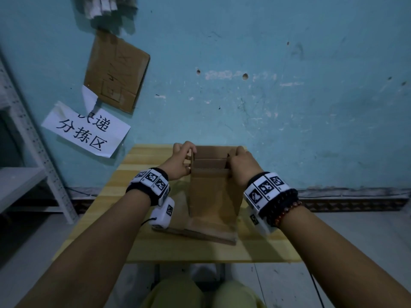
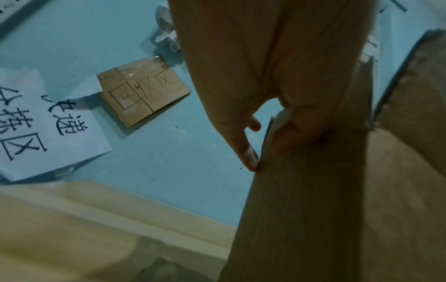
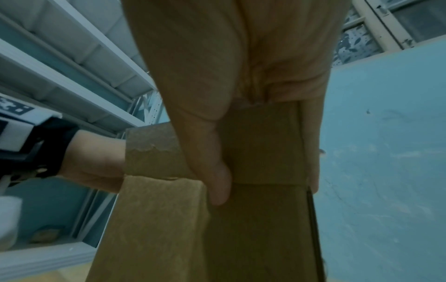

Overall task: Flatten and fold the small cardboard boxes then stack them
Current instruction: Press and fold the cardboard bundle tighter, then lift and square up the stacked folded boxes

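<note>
My left hand [image 1: 178, 162] and right hand [image 1: 241, 166] each pinch the upright cardboard box [image 1: 214, 192] at its top side walls mid-bench (light, stiff, creasable).

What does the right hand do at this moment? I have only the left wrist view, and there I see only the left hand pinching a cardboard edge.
Observer: The right hand grips the top right edge of the upright cardboard box, with its fingers curled over that edge.
Operator: Is the box already flat?
Observer: No. In the head view its top stands open as a rectangle, and a flap is folded down inside it.
Operator: What is under the box?
Observer: Flat cardboard lies under its base, on a wooden table.
</note>
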{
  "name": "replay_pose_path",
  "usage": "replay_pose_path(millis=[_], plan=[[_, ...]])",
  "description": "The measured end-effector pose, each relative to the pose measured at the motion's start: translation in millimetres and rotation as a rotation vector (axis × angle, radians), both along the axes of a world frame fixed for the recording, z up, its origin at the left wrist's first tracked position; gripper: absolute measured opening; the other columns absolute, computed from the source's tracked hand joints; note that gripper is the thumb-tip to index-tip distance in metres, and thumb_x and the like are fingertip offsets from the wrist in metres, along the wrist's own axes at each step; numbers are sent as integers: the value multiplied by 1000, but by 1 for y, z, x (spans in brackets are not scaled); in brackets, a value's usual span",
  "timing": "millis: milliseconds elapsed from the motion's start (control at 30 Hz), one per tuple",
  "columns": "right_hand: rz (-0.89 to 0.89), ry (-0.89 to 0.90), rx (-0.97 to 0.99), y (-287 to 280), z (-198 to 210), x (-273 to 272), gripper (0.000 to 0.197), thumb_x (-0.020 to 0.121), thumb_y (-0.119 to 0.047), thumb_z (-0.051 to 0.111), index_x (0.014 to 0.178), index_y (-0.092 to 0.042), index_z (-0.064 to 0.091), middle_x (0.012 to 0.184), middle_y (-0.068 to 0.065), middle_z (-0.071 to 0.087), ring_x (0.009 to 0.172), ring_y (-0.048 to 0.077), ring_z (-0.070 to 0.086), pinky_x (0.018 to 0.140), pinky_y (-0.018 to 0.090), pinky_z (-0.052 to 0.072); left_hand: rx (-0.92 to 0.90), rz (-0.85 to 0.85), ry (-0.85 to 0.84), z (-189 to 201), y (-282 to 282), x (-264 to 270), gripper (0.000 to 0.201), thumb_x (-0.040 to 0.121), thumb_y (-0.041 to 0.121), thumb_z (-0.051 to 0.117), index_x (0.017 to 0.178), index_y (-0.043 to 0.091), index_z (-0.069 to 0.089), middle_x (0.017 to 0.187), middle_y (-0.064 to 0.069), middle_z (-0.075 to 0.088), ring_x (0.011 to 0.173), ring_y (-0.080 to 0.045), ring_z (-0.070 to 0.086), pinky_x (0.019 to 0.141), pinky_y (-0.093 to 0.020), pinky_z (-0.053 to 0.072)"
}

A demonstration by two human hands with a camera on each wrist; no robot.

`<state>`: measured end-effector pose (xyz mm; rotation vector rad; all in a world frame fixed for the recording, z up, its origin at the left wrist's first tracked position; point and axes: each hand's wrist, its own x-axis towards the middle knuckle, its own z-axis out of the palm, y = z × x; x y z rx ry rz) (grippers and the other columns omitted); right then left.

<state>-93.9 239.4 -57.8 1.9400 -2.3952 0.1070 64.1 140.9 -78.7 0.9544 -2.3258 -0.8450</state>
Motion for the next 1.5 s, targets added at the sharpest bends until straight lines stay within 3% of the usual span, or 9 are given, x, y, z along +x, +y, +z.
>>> replay_pose_path(millis=[133,333,600,700,800,933,1100,1367,1500], plan=[[-7,-88,-4,5,4,-3,39,89,-7,52,129,-7,48,128,20,39,111,37,51,95,35,41,160,-159,-40,4,5,7,59,80,-21,54,115,14,22,122,-3,25,80,-2,45,53,-7,46],[-104,-327,-116,14,-8,-16,62,75,-21,75,126,-10,43,122,15,54,112,32,53,89,35,43,297,-182,-125,7,7,13,93,77,-9,67,140,21,5,127,1,24,116,-16,39,70,-14,47],[-85,-710,-443,23,-21,-23,66,75,-4,74,127,-20,37,96,9,60,94,30,60,78,36,50,132,152,141,-13,0,5,95,66,10,82,136,16,19,140,-13,26,130,-30,33,108,-41,36],[-93,-884,-560,20,-19,-23,75,74,-3,74,133,-23,32,82,7,58,80,24,59,67,28,51,93,287,235,-7,2,5,87,72,12,78,137,13,19,138,-16,25,126,-27,34,103,-35,33],[-148,-1043,-497,8,-18,-22,69,74,-6,75,129,-15,35,98,14,61,93,28,61,86,41,52,89,357,237,0,2,7,80,77,11,73,137,14,19,134,-19,27,120,-30,38,99,-35,35],[-226,-969,-283,-8,-37,-22,40,76,-2,71,112,-1,53,107,20,63,102,36,60,89,52,50,169,455,238,2,0,10,83,81,11,69,141,22,14,136,-20,25,119,-35,41,102,-38,35],[-395,-994,-151,-11,-69,-29,21,79,-2,70,71,-4,51,85,14,57,82,24,55,72,36,46,286,473,-95,-18,-10,21,90,85,7,64,147,15,-1,139,-27,35,120,-39,47,96,-44,41],[-447,-835,151,2,-97,-34,46,88,-15,62,128,2,49,135,19,49,101,20,49,77,25,32,435,401,-464,-67,1,25,87,88,23,63,148,5,3,151,-18,26,133,-34,38,105,-41,39],[-468,-792,189,0,-106,-33,18,90,-22,59,77,-14,50,116,18,57,94,19,45,76,24,31,407,419,-525,-71,1,22,85,88,23,63,147,1,6,149,-17,28,132,-33,38,102,-39,40]])
